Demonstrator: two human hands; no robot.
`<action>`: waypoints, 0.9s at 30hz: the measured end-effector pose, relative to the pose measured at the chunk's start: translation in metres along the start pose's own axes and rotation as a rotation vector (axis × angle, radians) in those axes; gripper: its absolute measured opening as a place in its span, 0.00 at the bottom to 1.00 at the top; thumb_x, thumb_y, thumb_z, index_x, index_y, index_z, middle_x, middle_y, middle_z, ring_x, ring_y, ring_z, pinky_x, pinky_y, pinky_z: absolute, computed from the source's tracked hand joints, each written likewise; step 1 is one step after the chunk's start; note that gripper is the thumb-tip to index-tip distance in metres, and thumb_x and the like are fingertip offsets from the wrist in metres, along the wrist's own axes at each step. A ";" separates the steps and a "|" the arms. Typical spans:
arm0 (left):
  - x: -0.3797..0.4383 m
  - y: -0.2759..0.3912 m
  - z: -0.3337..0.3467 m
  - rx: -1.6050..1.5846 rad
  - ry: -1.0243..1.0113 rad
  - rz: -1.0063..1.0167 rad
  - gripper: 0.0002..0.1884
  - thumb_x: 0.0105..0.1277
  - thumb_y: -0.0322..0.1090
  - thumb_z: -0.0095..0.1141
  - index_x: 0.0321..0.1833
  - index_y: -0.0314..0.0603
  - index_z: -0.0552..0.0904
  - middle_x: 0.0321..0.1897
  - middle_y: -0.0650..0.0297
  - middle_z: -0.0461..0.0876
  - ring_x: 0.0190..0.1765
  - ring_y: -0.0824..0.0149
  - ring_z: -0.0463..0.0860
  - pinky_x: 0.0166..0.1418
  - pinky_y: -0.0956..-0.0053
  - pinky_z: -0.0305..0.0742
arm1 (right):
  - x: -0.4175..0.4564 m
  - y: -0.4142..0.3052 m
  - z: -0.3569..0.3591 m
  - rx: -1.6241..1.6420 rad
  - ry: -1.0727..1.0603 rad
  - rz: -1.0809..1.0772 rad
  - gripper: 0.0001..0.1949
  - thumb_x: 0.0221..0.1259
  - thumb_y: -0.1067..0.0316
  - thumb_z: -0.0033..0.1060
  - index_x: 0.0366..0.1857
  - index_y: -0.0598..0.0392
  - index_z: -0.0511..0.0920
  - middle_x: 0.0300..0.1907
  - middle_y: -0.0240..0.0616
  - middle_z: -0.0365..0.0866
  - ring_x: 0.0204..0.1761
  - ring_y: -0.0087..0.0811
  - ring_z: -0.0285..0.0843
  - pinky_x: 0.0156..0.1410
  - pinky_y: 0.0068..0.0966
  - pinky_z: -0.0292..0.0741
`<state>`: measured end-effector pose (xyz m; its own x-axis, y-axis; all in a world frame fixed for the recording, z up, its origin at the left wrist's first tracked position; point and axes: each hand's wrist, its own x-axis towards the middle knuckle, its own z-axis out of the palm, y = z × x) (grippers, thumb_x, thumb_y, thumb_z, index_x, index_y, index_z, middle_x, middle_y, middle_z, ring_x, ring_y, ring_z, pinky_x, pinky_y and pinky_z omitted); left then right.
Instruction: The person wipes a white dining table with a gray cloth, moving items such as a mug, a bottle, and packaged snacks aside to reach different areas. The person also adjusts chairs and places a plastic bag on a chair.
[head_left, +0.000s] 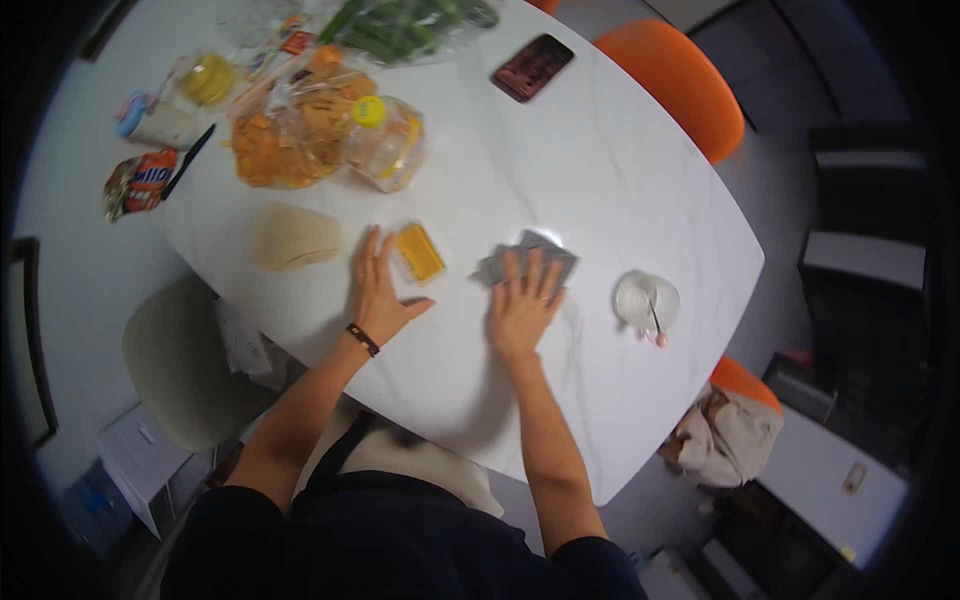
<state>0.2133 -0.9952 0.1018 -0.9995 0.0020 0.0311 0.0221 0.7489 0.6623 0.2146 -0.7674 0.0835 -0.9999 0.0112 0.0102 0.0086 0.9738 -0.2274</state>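
My left hand rests at the left of a small yellow box with a clear rim. Its thumb and fingers are spread, and it holds nothing. A dark beaded bracelet circles that wrist. My right hand lies flat, fingers apart, over a flat grey item with angular corners. Whether this is folded cloth or a spread of cards, I cannot tell; my fingers hide part of it. To the right stands a round whitish glass dish, with a thin dark stick-like item across it.
On the white table are a beige pouch-like item, a yellow-capped clear bottle, a bag of orange snacks, bagged green vegetables, a phone and a snack wrapper. Orange chairs stand at the right.
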 end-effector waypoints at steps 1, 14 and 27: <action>-0.003 -0.006 0.001 -0.006 0.012 0.010 0.62 0.40 0.37 0.82 0.76 0.36 0.52 0.77 0.42 0.49 0.77 0.41 0.52 0.79 0.50 0.52 | -0.021 -0.008 -0.002 0.024 -0.061 -0.059 0.28 0.69 0.53 0.54 0.74 0.32 0.65 0.79 0.38 0.54 0.80 0.54 0.42 0.78 0.63 0.42; 0.017 -0.001 0.024 -0.036 0.039 0.026 0.55 0.47 0.31 0.78 0.76 0.34 0.53 0.71 0.42 0.60 0.71 0.44 0.63 0.75 0.52 0.60 | -0.048 0.080 -0.010 0.368 0.292 -0.007 0.30 0.53 0.90 0.46 0.63 0.54 0.75 0.73 0.46 0.64 0.77 0.55 0.54 0.77 0.56 0.54; -0.009 0.038 0.008 0.057 0.094 0.174 0.57 0.44 0.37 0.81 0.75 0.34 0.55 0.75 0.44 0.54 0.74 0.44 0.57 0.76 0.52 0.57 | -0.132 0.081 -0.014 0.159 0.043 0.235 0.28 0.68 0.61 0.53 0.73 0.43 0.67 0.78 0.48 0.53 0.80 0.58 0.42 0.78 0.58 0.46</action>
<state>0.2230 -0.9615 0.1201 -0.9742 0.0751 0.2130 0.1907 0.7788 0.5976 0.3477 -0.6869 0.0779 -0.9693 0.2449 -0.0204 0.2342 0.8957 -0.3779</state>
